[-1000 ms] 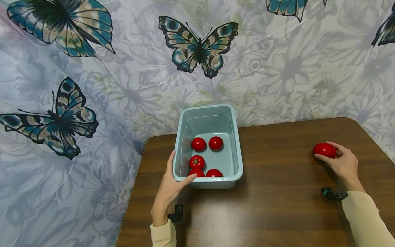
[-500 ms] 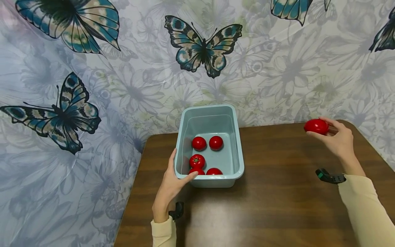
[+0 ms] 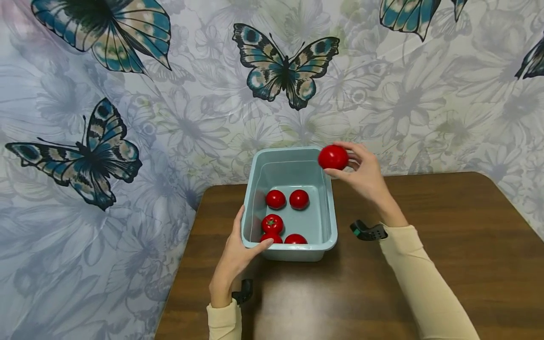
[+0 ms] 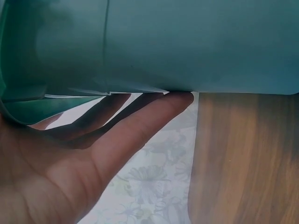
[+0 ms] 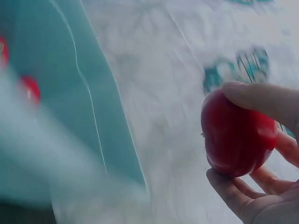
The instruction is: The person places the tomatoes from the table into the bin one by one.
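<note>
A light blue-green plastic bin stands at the left of the wooden table, with several red tomatoes on its floor. My left hand holds the bin's near left corner: the thumb lies at the front rim and the fingers lie along the left side. In the left wrist view, fingers touch the bin wall. My right hand grips another red tomato above the bin's far right corner. In the right wrist view, thumb and fingers hold that tomato from opposite sides.
The brown wooden table reaches far to the right of the bin. Behind it rises a backdrop printed with flowers and butterflies. Dark wristbands sit on both wrists, below pale yellow sleeves.
My right hand has lifted the tomato from the table's right side and carried it left to the bin's far right corner. The left hand stays on the bin.
</note>
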The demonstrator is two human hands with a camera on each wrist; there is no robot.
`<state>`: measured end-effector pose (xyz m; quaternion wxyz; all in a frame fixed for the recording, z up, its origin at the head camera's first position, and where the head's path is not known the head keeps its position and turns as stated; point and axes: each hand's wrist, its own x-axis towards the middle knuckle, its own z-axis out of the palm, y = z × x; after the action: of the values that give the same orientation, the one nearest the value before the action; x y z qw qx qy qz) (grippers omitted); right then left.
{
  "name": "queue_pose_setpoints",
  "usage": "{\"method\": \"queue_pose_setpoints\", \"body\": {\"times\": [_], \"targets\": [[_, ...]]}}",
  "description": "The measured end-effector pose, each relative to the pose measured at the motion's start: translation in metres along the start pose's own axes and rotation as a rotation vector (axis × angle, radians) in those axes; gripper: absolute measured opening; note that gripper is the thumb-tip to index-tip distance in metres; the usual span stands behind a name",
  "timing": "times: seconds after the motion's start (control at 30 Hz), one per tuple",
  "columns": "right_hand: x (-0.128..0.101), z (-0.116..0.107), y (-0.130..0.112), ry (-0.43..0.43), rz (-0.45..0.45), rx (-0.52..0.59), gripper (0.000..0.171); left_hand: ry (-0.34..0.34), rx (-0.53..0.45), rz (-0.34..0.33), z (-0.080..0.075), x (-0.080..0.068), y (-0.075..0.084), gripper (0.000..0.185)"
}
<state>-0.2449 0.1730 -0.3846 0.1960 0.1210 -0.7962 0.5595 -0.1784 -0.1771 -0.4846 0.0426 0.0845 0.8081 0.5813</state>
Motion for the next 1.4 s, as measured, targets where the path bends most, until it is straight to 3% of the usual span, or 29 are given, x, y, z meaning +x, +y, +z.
{"method": "queue_pose_setpoints", "body": {"times": [0.17,0.37,1.07,1.4], "targets": [[0.014,0.048,-0.015,-0.1,-0.038,0.018,0.061,0.001,0.001,0.004,-0.002,0.0,0.0,0.109],[0.024,0.07,-0.015,-0.141,-0.061,0.005,0.062,0.003,0.004,0.006,-0.001,0.001,0.002,0.11],[0.016,0.079,0.003,-0.261,0.026,-0.065,0.062,-0.001,0.005,0.003,-0.001,0.001,0.003,0.109],[0.014,0.079,-0.002,-0.262,0.026,0.021,0.054,-0.011,-0.002,0.034,-0.001,0.002,0.001,0.109]]}}
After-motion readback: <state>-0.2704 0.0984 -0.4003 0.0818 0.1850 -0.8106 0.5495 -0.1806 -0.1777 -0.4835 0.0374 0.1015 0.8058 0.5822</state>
